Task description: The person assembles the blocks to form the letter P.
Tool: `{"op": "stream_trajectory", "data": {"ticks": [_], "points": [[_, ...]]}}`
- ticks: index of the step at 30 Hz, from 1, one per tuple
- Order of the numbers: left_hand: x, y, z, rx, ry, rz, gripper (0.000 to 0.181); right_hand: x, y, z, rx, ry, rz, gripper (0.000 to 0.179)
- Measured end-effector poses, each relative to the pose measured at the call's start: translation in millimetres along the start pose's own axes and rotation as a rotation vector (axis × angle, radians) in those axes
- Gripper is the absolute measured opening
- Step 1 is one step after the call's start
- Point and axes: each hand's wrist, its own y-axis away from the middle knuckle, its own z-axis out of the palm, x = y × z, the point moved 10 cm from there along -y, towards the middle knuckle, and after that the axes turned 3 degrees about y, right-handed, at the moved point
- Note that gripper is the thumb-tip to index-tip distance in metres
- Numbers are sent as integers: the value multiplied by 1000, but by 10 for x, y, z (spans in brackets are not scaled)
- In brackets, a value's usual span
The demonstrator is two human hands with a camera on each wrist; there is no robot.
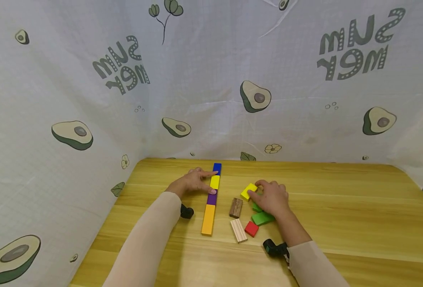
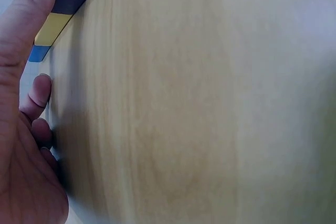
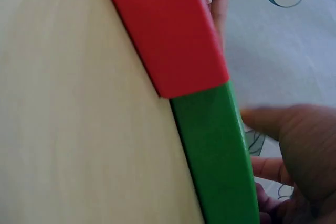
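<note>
A straight row of blocks runs away from me in the head view: an orange block (image 1: pixel 208 220) nearest, then a purple block (image 1: pixel 212 199), a yellow block (image 1: pixel 215 182) and a blue block (image 1: pixel 217 168) farthest. My left hand (image 1: pixel 193 181) lies at the row's left side, index fingertip on the blue block and thumb on the purple block. In the left wrist view the other fingers (image 2: pixel 40 92) are loosely bent. To the right, my right hand (image 1: pixel 273 198) pinches a second yellow block (image 1: pixel 248 192) between thumb and index finger. That block is hidden in the right wrist view.
Loose blocks lie near my right hand: dark brown (image 1: pixel 236 208), pale striped wood (image 1: pixel 238 230), red (image 1: pixel 252 229) and green (image 1: pixel 263 218), with another green block (image 1: pixel 256 207) partly under the hand. A white patterned sheet (image 1: pixel 204 91) hangs behind the wooden table (image 1: pixel 340 223).
</note>
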Motion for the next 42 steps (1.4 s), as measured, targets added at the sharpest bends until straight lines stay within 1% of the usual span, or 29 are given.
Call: {"op": "stream_trajectory", "data": {"ticks": [3,6,13,19,21,24,30,35,38,42], "points": [[-10,2,-1,2,5,-5,81,-7,11,27,-24,12,-4,68],[-14,0,0,2,5,-2,81,-13,17,37,-29,15,-11,74],[-16,-10,3,0,-6,3,81,-71,25,19,-8,36,-61,73],[-1,-17,9,-2,-19,11,82,-155,46,-50,45,38,-103,69],[-1,-22,11,-3,-23,10,82,-237,74,-68,57,32,-133,67],[-13,-26,10,-1,-21,-1,82,-416,147,-67,58,23,-193,65],[-28,-18,4,1,-21,-18,81,-831,372,-6,27,36,-342,60],[-27,-19,5,4,-25,-21,81,-1099,558,110,-55,10,-434,58],[-27,-21,5,8,-28,-25,81,-1209,647,229,-121,-2,-477,60],[-25,-18,3,13,-33,-28,80,-1328,763,377,-177,19,-550,64]]}}
